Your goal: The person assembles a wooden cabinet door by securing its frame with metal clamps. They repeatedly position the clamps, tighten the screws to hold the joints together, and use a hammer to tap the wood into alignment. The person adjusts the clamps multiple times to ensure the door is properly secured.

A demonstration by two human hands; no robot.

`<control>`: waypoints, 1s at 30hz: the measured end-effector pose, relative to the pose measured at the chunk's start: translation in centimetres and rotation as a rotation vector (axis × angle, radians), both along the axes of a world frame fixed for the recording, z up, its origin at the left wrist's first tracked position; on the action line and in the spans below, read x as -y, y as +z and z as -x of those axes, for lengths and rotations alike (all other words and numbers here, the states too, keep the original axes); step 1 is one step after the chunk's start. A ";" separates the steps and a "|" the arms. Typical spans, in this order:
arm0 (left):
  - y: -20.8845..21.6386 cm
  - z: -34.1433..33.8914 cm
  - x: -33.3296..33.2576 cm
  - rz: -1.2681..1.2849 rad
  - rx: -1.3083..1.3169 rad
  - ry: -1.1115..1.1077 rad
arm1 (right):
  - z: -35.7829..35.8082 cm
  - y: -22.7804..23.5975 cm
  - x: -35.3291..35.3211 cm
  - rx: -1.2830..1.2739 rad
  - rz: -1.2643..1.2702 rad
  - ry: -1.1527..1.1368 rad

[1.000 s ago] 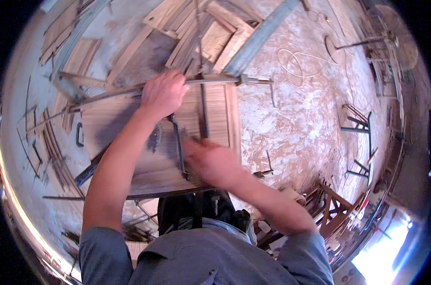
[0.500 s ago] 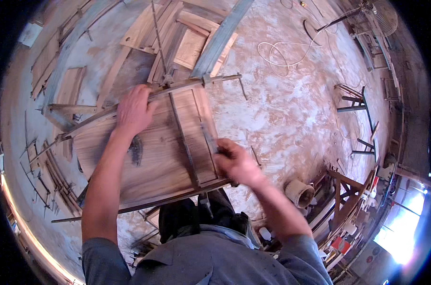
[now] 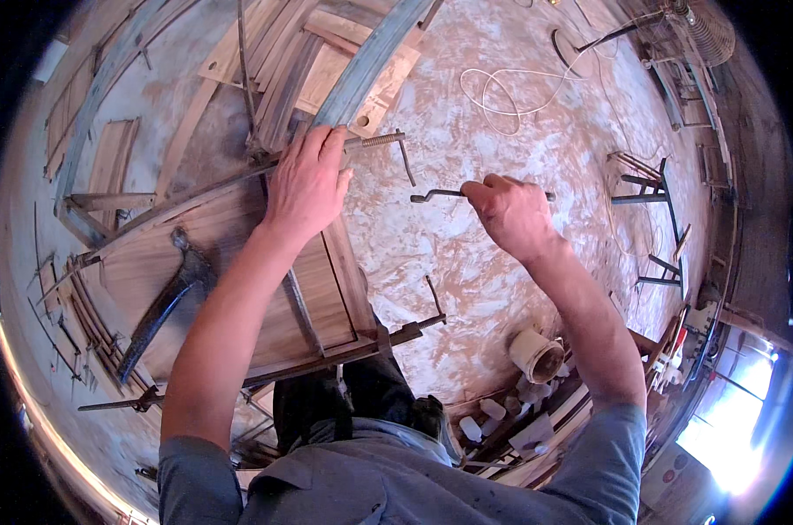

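Left to right: wooden panel (image 3: 239,289) on the floor, its mid part hidden by the forearm, w/ a dark tool (image 3: 164,306) lying on it, hard to identify. Left hand (image 3: 304,179) curls over the far bar clamp (image 3: 239,179). Right hand (image 3: 510,214), well apart, fist closed round a metal crank rod (image 3: 436,195); rod's middle hidden in the fingers.

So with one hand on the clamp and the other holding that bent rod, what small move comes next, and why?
Probably bring the metal rod in the right hand over to the threaded clamp screw: the left hand already steadies that clamp bar on the wooden panel, and the rod hangs apart from it.
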State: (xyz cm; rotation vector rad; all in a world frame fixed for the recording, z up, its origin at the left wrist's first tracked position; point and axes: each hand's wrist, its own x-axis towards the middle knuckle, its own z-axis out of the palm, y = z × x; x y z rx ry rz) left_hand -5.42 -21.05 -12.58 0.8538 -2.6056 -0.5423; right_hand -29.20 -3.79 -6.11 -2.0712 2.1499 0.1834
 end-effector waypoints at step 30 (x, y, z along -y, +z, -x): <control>-3.8 2.5 -1.9 0.111 -0.117 0.175 | 1.5 -2.9 19.5 -0.139 0.499 0.828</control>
